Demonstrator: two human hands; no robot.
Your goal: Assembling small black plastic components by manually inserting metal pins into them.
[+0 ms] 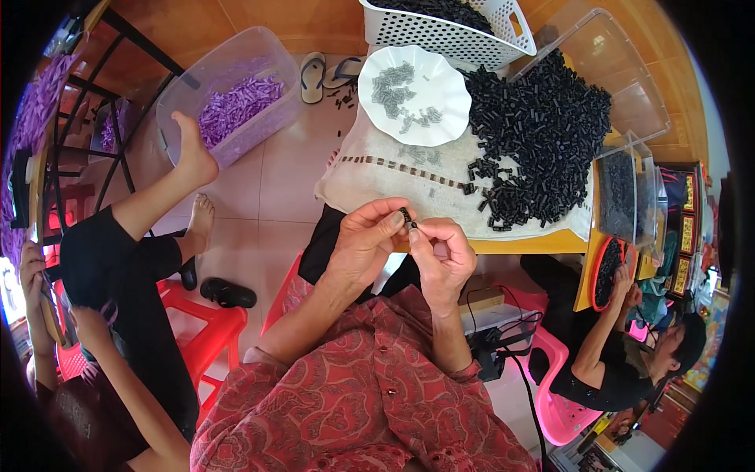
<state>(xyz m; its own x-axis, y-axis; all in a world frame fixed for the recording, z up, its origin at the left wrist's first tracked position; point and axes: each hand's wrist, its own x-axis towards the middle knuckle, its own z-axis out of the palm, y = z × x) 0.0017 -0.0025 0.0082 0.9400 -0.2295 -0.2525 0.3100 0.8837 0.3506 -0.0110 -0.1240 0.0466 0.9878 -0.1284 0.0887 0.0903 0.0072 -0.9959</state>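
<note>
Just off the near edge of the cloth-covered table, my two hands meet at their fingertips. My left hand [368, 238] pinches a small black plastic part [406, 215] between thumb and forefinger. Against the lower end of that part, the thumb and forefinger of my right hand [442, 258] are pressed together; whatever they hold is too small to make out. Beyond my hands a large heap of similar black parts [543, 141] covers the right of the table. A white scalloped plate [444, 118] at the far side holds small see-through pieces [393, 88].
A white perforated basket [440, 35] of black parts stands behind the plate. Right of the heap are see-through bins [629, 189]. A person [629, 362] works at a red tray [602, 271] on the right; another [118, 338] sits left, near a tub [283, 59] of purple pieces.
</note>
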